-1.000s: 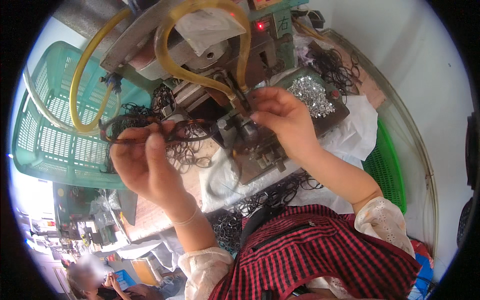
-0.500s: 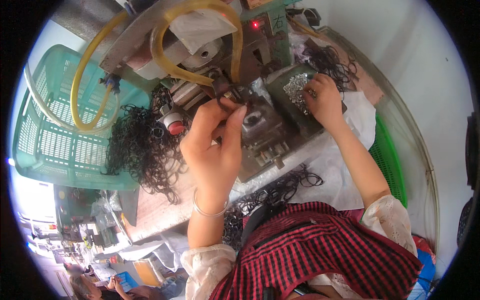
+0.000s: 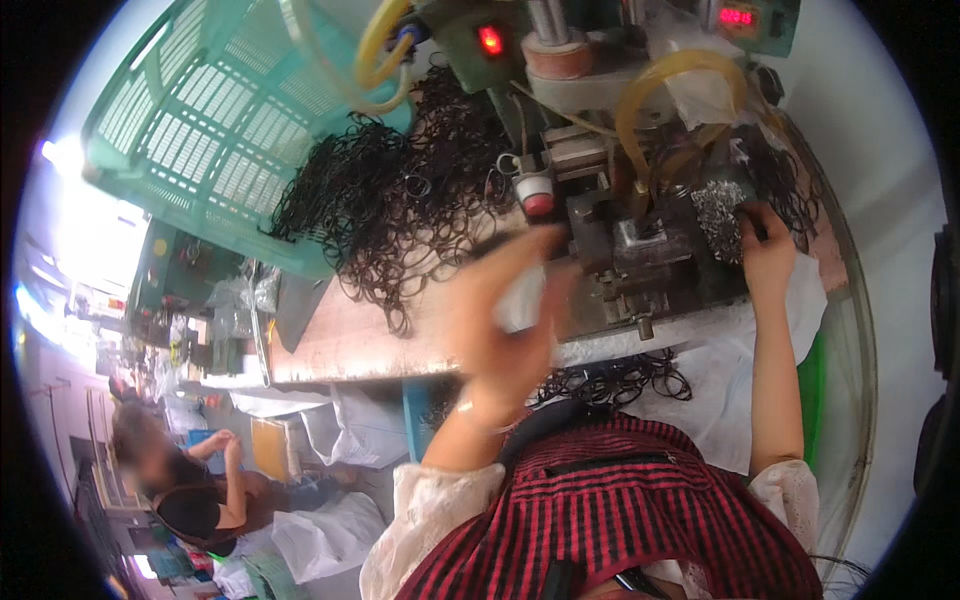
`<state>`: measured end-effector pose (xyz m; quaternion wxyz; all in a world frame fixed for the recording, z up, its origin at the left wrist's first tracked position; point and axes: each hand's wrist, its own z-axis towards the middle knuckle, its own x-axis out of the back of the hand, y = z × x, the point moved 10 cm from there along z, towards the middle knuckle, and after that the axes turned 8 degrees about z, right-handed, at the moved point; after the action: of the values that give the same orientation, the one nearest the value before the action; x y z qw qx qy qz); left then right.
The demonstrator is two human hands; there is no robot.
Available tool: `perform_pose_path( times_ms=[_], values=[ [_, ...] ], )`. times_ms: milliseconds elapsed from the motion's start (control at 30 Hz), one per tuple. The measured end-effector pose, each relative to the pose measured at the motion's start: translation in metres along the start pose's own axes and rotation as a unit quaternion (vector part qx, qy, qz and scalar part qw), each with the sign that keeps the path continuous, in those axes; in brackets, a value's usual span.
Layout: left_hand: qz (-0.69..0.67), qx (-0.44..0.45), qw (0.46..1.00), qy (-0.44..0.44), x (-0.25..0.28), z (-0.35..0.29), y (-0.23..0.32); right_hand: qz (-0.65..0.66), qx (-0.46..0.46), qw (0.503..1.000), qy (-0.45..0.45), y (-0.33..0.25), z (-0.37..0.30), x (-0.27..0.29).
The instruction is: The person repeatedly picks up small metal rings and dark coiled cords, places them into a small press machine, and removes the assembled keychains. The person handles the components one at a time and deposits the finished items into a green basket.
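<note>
My left hand (image 3: 510,320) is smeared by motion in front of the press, over the bench's front edge. A bangle circles its wrist; its fingers are too blurred to show what they hold, if anything. Further right, my right hand (image 3: 768,245) has its fingers curled together at the side of a heap of small silvery metal pieces (image 3: 718,215). Whatever lies between those fingertips is hidden. Between the hands sits the press's metal die block (image 3: 640,240). Many black loops (image 3: 385,215), like thin cords or rings, lie tangled left of the press.
A teal plastic basket (image 3: 215,110) stands tilted at the far left. Yellow hoses (image 3: 632,95) curve over the press, and a red push button (image 3: 538,203) sits beside it. More black loops (image 3: 640,378) lie near my apron. Another person (image 3: 205,490) sits at the lower left.
My view has swung left, showing more of the basket and the loops. My left hand has moved away from the die, back toward the left. My right hand stays at the metal pieces.
</note>
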<state>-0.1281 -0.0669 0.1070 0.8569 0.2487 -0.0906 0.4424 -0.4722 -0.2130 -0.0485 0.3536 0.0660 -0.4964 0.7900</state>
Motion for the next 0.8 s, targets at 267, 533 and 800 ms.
perform_pose_path(
  times_ms=[267, 533, 800],
  values=[
    [0.289, 0.041, 0.955, -0.061, 0.043, 0.005, -0.171, 0.026, 0.028, 0.999, -0.012, -0.035, -0.007, -0.009],
    [0.320, 0.111, 0.905, -0.257, -0.032, -0.093, -0.297, -0.039, -0.001, 0.999, -0.004, -0.023, -0.017, 0.004],
    [-0.001, 0.320, 0.945, -0.072, 0.015, -0.066, -0.248, 0.133, -0.044, 0.990, -0.022, -0.058, -0.046, 0.041]
  ],
)
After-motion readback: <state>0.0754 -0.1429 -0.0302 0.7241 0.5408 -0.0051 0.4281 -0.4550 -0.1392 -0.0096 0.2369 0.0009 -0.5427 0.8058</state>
